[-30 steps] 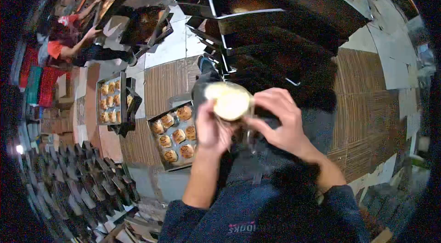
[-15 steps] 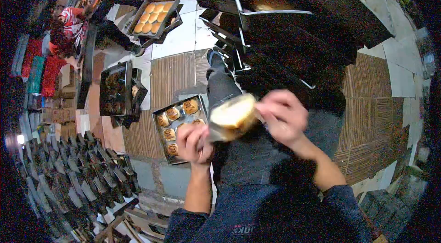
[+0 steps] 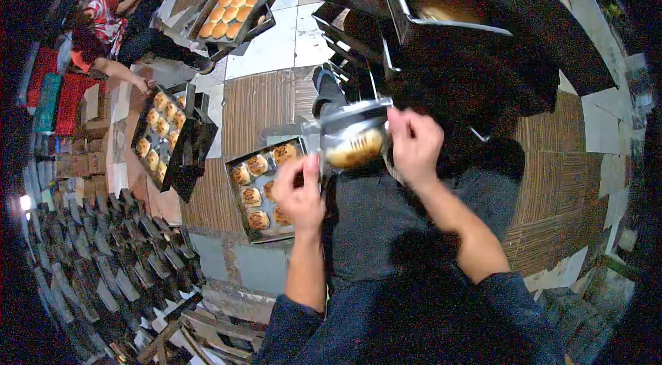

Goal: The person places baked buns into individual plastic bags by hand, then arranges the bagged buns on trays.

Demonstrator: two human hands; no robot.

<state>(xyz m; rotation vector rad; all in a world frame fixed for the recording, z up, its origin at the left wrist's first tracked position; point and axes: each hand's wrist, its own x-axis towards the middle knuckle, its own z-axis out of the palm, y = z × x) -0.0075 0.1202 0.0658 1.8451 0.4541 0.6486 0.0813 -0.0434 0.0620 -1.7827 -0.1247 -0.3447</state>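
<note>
Between my hands hangs a clear plastic bag [image 3: 353, 114] with a browned bun [image 3: 355, 151] inside it, blurred by motion. My left hand [image 3: 301, 193] is closed in a pinch at the bag's left edge. At its upper right edge, my right hand [image 3: 416, 141] pinches the plastic between thumb and fingers. The bun's top carries dark marks. Below and left of the bag, partly hidden by my left hand, lies a metal tray [image 3: 269, 239] holding several dark-topped buns [image 3: 258, 219].
Another person [image 3: 103, 24] sits at upper left, one hand [image 3: 143, 84] at a tilted tray of buns [image 3: 160, 132]. Farther back stands a tray of plain golden buns [image 3: 227, 15]. Dark metal trays [image 3: 448, 27] are stacked at upper right. Wood pieces [image 3: 110, 255] fill the lower left.
The bagged bun has turned and moved slightly up, its marked top now showing. The other person's arm has reached out, and a bun-filled tray now shows on the left stack.
</note>
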